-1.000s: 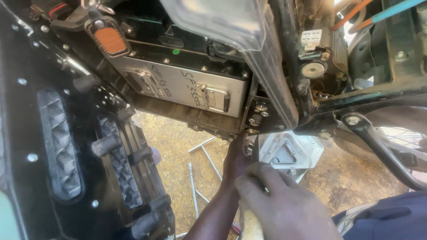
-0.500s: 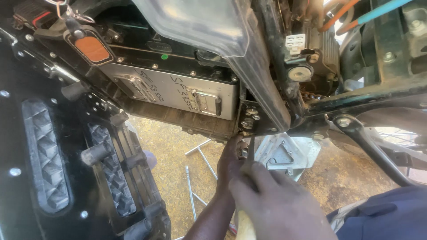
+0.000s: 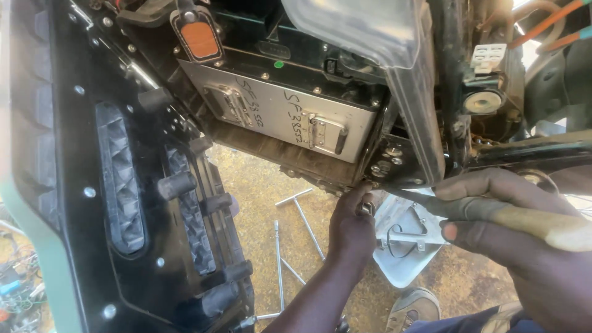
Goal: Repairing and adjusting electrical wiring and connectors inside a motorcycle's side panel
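Since the earlier frames the right hand [image 3: 530, 246] has drawn off to the right and now shows in full, and the tool it carries has come into view — before, that hand lay over the left wrist. The left hand [image 3: 351, 225] has stayed up under the lower corner of the black frame bracket [image 3: 388, 166].

The left hand's fingers are pinched on a small metal nut or socket [image 3: 368, 208], held just beneath the bracket's bolts. The right hand is closed around a wooden-handled tool [image 3: 536, 221]; its dark metal shank runs leftward to a tip that lies right by the small metal piece — whether the two touch cannot be told.

Above the hands sits a silver battery case [image 3: 277, 117] with two metal latches, set in the black frame. A clear plastic cover [image 3: 382, 55] hangs over its right end. To the left stands a black body panel [image 3: 92, 185] with ribbed foot pads and rubber pegs.

On the sandy ground [image 3: 259, 185] below lie several T-handle wrenches [image 3: 296, 216], and a pale plastic cover [image 3: 407, 253] lies just beside the left hand. A shoe [image 3: 413, 308] shows at the bottom edge.
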